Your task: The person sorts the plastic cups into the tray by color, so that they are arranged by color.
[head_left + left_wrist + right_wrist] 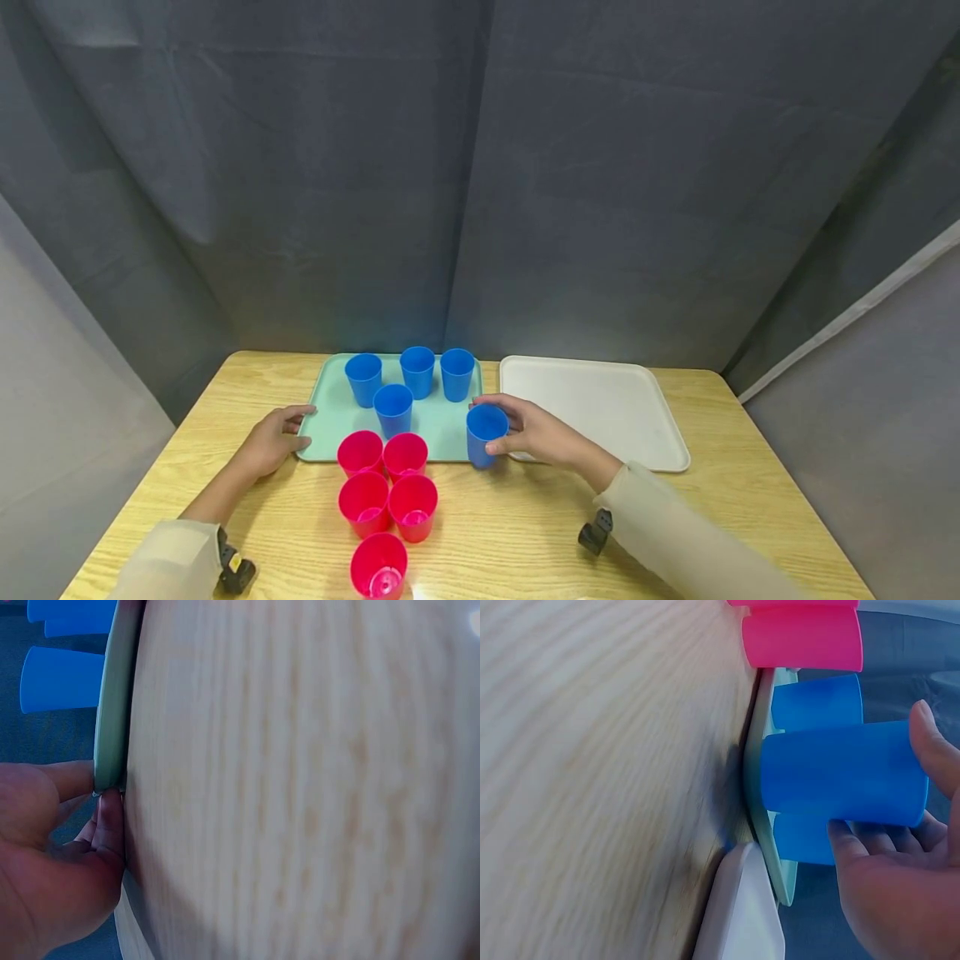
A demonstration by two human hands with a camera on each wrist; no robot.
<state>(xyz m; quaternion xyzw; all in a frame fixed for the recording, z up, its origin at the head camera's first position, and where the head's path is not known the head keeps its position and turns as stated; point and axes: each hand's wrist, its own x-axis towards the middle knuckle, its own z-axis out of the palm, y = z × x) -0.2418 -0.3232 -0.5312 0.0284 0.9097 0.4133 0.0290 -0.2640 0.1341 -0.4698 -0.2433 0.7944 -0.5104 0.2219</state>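
Head view, right hand [534, 427] gripping 1 cup [481, 442]

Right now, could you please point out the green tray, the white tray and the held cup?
Green tray [335, 427]: head view, bare left part of its surface.
White tray [597, 408]: head view, bare middle of its surface.
Held cup [841, 771]: right wrist view, outer side wall.

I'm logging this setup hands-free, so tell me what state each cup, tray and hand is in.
Right hand: gripping one blue cup
Gripped blue cup: upright, raised off the table
Left hand: pinching the green tray at its left edge
Green tray: right side up, bearing four blue cups
Those four: upright
Five red cups: upright, mouths open
White tray: right side up
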